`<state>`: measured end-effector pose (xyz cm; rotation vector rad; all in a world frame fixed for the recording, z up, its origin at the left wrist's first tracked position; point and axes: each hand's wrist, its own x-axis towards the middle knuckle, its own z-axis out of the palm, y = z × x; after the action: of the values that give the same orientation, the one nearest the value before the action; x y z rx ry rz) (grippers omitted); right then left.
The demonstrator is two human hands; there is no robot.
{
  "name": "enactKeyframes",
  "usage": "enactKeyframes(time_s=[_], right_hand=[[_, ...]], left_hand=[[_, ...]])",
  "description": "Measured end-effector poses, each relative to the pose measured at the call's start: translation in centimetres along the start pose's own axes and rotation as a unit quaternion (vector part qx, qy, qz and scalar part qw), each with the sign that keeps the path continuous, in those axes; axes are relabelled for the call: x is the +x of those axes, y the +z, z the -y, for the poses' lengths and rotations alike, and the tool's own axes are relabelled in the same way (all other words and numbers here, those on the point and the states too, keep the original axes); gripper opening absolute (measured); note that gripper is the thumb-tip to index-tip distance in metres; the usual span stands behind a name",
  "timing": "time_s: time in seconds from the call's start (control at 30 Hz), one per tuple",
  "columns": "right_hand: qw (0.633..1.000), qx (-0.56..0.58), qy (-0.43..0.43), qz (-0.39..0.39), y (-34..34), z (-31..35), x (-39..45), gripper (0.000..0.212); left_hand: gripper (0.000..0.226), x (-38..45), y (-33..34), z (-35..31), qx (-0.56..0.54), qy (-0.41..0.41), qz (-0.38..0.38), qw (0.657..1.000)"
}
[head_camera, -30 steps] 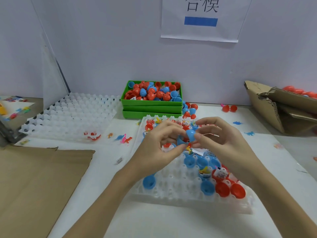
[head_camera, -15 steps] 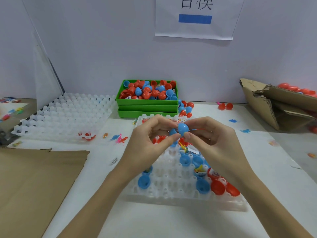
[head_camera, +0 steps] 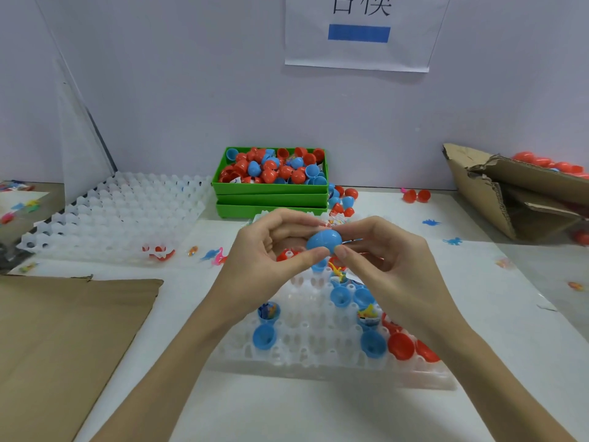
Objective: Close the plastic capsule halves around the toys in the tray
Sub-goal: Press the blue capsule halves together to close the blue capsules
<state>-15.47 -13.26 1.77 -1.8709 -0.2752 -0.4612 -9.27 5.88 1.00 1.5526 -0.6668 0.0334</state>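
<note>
A blue capsule [head_camera: 324, 240] with its two halves joined is held above the translucent white tray [head_camera: 306, 355]. My left hand [head_camera: 271, 250] pinches its left end and my right hand [head_camera: 382, 253] pinches its right end, thumbs below. The tray under my hands holds open blue halves [head_camera: 264, 337] and red halves [head_camera: 401, 346], some with small toys [head_camera: 368, 314] inside. My hands hide the tray's far rows.
A green box [head_camera: 271, 186] full of red and blue capsule halves stands behind the tray. An empty white tray [head_camera: 121, 215] lies at the left, cardboard [head_camera: 63, 339] at the near left, a torn carton [head_camera: 516, 193] at the right. Loose toys [head_camera: 452, 241] dot the table.
The two blue halves came together into one closed capsule between my fingers, and my hands rose slightly above the tray.
</note>
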Motion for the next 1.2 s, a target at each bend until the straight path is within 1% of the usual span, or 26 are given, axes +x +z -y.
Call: enactKeyframes(time_s=[0.1,0.23,0.33,0.43,0.57,0.63,0.67,0.7,0.77,0.87,0.97,1.07,1.13,1.2], right_hand=[[1.0,0.005,-0.004,0.002,0.1,0.1,-0.1,0.018],[0.999,0.038,-0.001,0.002,0.2,0.2,-0.1,0.019],[0.998,0.062,0.003,-0.014,0.4,0.3,-0.1,0.018],[0.992,0.115,0.04,-0.031,0.9,0.2,-0.3,0.016],[0.97,0.213,0.103,-0.046,1.2,0.1,-0.5,0.015],[0.947,0.287,0.144,-0.025,1.0,0.3,-0.3,0.013],[0.926,0.339,0.166,0.0,0.9,0.4,-0.1,0.013],[0.902,0.389,0.183,0.026,0.8,0.5,0.0,0.015],[0.865,0.455,0.199,0.066,0.6,0.7,0.1,0.028],[0.838,0.494,0.212,0.097,0.8,0.5,0.0,0.04],[0.819,0.514,0.224,0.12,1.3,0.4,-0.2,0.038],[0.78,0.567,0.223,0.146,1.5,0.6,-0.2,0.036],[0.759,0.593,0.219,0.155,1.5,0.6,-0.2,0.039],[0.752,0.601,0.216,0.161,1.6,0.6,-0.2,0.04]], left_hand=[[0.034,0.0,-0.2,0.0,0.024,0.008,0.003,1.0],[0.036,0.0,-0.1,-0.1,0.016,0.004,-0.011,1.0],[0.034,0.0,0.2,-0.1,0.027,0.026,-0.023,0.999],[0.031,-0.3,0.7,-0.2,0.066,0.042,-0.017,0.997],[0.031,-0.5,1.2,-0.1,0.134,0.077,-0.018,0.988],[0.032,-0.6,1.2,-0.2,0.139,0.084,-0.013,0.987],[0.033,-0.6,1.1,-0.2,0.135,0.082,-0.007,0.987],[0.034,-0.5,1.0,-0.3,0.129,0.079,0.0,0.989],[0.036,-0.5,1.0,-0.5,0.123,0.083,0.02,0.989],[0.039,-0.6,1.2,-0.8,0.111,0.077,0.039,0.99],[0.044,-0.8,1.4,-0.9,0.098,0.067,0.028,0.992],[0.046,-0.9,1.4,-1.1,0.088,0.077,0.009,0.993],[0.043,-0.9,1.5,-1.3,0.078,0.088,0.004,0.993],[0.039,-0.9,1.6,-1.5,0.075,0.106,0.004,0.992]])
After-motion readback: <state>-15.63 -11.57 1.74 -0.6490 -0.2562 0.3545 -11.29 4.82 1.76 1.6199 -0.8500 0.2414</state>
